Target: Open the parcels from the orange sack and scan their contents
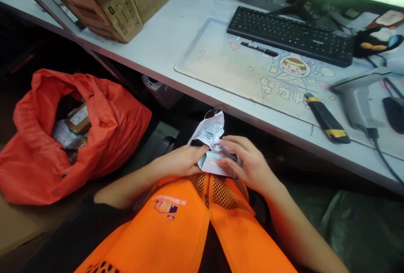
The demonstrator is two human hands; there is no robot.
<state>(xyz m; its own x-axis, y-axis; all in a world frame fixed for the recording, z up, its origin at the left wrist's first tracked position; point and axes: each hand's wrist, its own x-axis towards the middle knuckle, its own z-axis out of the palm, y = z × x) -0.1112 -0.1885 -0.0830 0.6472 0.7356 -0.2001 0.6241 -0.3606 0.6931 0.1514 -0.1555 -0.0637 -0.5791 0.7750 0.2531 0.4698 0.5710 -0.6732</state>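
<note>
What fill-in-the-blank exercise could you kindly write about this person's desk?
The person's left hand and right hand hold a torn silvery plastic mailer above their ____ vest. A crumpled red-orange plastic bag of parcels sits on the person's ____ side. A black-and-yellow utility knife lies on the printed desk mat beside a grey handheld ____.

Missing words: orange; left; barcode scanner.

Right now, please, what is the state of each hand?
Left hand: closed on the silver mailer bag.
Right hand: closed on the same bag.
</note>
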